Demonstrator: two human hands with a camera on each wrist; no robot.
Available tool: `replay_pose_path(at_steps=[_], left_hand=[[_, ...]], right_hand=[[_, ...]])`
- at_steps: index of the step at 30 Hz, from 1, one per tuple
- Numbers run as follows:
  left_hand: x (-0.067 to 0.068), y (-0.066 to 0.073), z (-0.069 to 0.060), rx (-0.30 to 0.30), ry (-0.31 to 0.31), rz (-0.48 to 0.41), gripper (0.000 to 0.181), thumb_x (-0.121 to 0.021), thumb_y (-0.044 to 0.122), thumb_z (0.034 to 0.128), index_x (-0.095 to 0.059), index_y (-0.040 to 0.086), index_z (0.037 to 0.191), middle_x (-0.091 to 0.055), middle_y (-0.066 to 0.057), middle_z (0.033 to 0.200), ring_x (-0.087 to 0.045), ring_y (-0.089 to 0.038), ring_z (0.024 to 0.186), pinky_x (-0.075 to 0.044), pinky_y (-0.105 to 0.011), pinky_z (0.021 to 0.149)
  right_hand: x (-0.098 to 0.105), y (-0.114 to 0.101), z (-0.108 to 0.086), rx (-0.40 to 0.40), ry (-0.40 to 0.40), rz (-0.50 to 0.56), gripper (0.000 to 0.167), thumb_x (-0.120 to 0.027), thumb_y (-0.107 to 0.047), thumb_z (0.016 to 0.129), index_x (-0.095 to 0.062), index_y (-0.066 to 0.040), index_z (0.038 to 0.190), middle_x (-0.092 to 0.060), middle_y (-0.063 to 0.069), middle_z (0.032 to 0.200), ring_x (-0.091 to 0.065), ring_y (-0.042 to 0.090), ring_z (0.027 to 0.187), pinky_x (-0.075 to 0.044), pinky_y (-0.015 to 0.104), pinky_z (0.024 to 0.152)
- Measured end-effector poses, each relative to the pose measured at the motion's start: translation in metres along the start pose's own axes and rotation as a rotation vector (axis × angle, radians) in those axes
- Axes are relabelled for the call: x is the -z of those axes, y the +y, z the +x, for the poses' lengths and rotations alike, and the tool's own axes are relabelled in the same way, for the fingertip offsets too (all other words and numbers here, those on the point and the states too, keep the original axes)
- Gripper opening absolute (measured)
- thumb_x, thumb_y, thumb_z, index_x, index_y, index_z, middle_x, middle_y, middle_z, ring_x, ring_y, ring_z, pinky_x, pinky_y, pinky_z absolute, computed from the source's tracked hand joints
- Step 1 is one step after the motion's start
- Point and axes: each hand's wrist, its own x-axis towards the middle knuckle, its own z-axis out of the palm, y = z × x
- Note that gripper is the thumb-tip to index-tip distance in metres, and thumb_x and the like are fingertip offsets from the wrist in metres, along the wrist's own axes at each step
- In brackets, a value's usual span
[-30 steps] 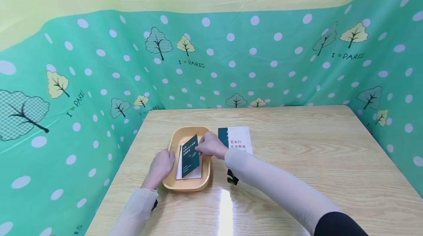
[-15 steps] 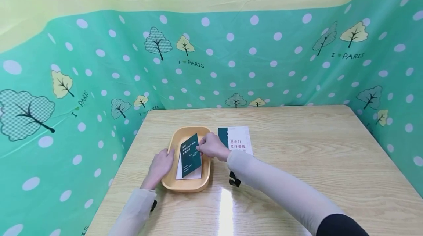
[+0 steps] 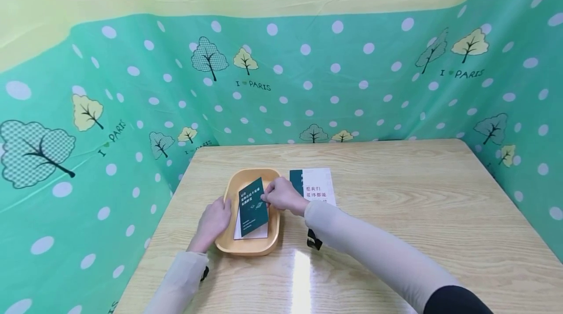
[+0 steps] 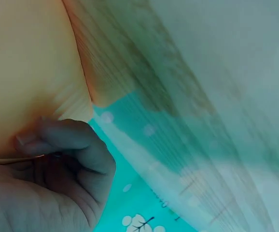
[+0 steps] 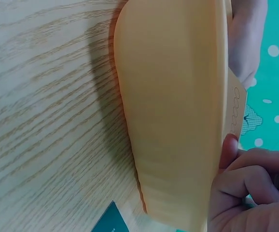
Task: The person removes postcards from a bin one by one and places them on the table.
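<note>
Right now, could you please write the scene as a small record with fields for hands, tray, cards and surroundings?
Left hand: grips the tray at its left rim
Right hand: pinches the right edge of a green card
Green card: tilted, over a white card in the tray
Right of tray: second white card, partly covering second green card
Surface: wooden table
Behind: dotted green cloth

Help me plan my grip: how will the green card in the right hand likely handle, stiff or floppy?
Probably fairly stiff: the green card looks flat, though the right hand pinches only one edge. Likely light, since it looks thin. Apt to tip if released, as it slants over the tray.
</note>
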Motion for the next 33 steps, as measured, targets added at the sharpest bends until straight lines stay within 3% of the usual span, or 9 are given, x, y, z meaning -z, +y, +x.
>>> replay_pose_path(at_steps=[5,14,21,33], left_hand=[[0.0,0.002,0.0,0.006,-0.005,-0.006,0.044,-0.032,0.026,0.1137,-0.058,-0.007,0.126,-0.063,-0.017,0.084,-0.065,-0.024,0.069,-0.055,-0.035,0.054],[-0.002,0.004,-0.001,0.053,-0.036,-0.058,0.047,-0.03,0.027,0.1143,-0.051,-0.008,0.138,-0.064,-0.019,0.091,-0.068,-0.024,0.071,-0.059,-0.034,0.054],[-0.001,0.002,0.0,0.037,-0.025,-0.043,0.05,-0.031,0.028,0.1134,-0.054,-0.011,0.135,-0.063,-0.018,0.085,-0.067,-0.023,0.066,-0.058,-0.034,0.051],[-0.005,-0.01,0.008,0.051,-0.023,-0.171,0.05,-0.042,0.028,0.1069,-0.059,-0.01,0.134,-0.069,-0.02,0.094,-0.071,-0.024,0.072,-0.061,-0.036,0.058]], right_hand=[[0.002,-0.001,-0.003,0.003,0.004,-0.005,0.022,-0.067,-0.008,0.103,-0.073,-0.003,0.082,-0.074,0.024,0.089,-0.041,0.01,0.046,-0.029,0.023,0.044],[0.01,-0.003,-0.007,-0.016,0.065,-0.02,0.021,-0.067,-0.008,0.103,-0.073,-0.004,0.083,-0.071,0.006,0.078,-0.049,0.013,0.054,-0.037,0.024,0.05],[0.018,-0.003,-0.007,-0.01,0.106,-0.025,0.018,-0.067,-0.009,0.103,-0.074,-0.005,0.088,-0.071,0.006,0.082,-0.055,0.016,0.064,-0.042,0.026,0.055],[0.029,0.002,-0.009,0.004,0.09,0.016,0.017,-0.064,-0.011,0.105,-0.071,-0.003,0.092,-0.07,0.008,0.083,-0.054,0.017,0.065,-0.04,0.025,0.054]])
